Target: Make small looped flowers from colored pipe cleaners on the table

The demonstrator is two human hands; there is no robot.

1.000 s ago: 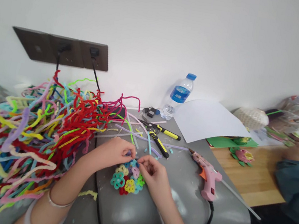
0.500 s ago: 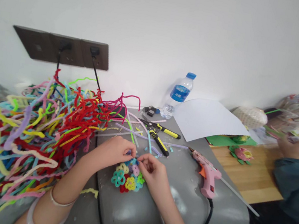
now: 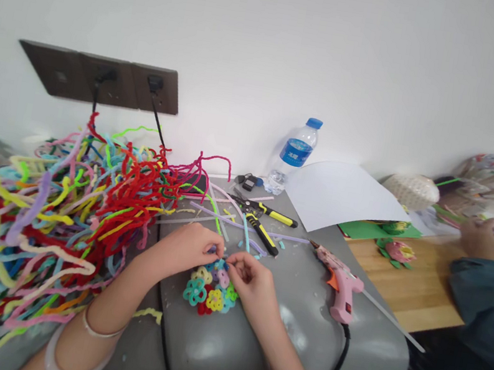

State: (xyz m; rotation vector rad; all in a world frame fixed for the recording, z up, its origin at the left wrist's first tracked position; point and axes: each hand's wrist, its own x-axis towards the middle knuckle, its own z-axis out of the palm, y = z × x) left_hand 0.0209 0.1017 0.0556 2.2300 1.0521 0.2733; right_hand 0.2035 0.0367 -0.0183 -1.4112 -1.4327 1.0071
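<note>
A cluster of pipe cleaner flowers (image 3: 215, 298) in teal, yellow, red, green and lilac lies on the grey table top (image 3: 218, 357). At its far edge my left hand (image 3: 193, 249) pinches a blue part of the cluster between thumb and fingertips. Opposite it, my right hand (image 3: 252, 279) is also closed in a pinch on the blue part, its fingertips just short of the left ones. Exactly what lies between the fingertips is small and partly hidden. Yellow-and-black pliers (image 3: 262, 235) lie beyond my hands.
A big heap of coloured pipe cleaners (image 3: 54, 228) fills the left side. To the right rests a pink glue gun (image 3: 343, 289) with a black cord. Behind stand a water bottle (image 3: 297, 152) and white paper (image 3: 344, 195). Another person's hand (image 3: 484, 240) works at the far right.
The whole view has shifted very slightly. Both of my hands stay at the blue part of the cluster. The other person's hands at the far right have moved a little.
</note>
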